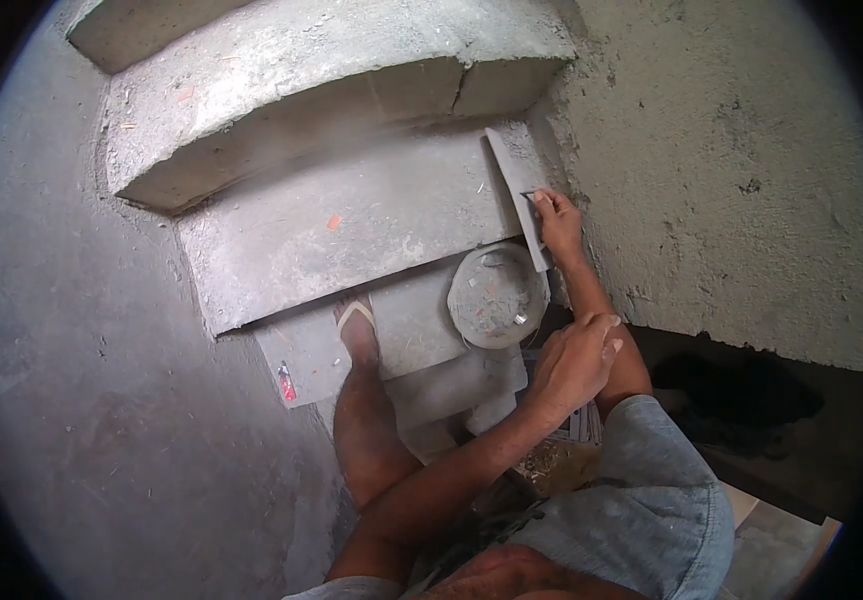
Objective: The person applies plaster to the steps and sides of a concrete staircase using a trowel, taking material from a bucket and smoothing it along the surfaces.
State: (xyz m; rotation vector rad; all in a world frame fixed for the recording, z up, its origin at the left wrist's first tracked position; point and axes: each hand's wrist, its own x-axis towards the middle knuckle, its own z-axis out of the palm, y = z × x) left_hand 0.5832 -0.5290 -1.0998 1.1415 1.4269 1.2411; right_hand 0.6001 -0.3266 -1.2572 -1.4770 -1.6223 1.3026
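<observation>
My right hand is closed on the handle of a long flat grey trowel, which lies along the right end of a concrete step, beside the wall. My left hand has its fingers apart, holding nothing, over bare skin of my right forearm or leg; I cannot tell which, or whether it touches. Between my two hands and to their left sits a round grey bucket with debris in it.
Concrete steps rise ahead between a rough wall on the right and a smooth grey wall on the left. My left foot, in a flip-flop, stands on a lower step near a small red item. Dark space lies below right.
</observation>
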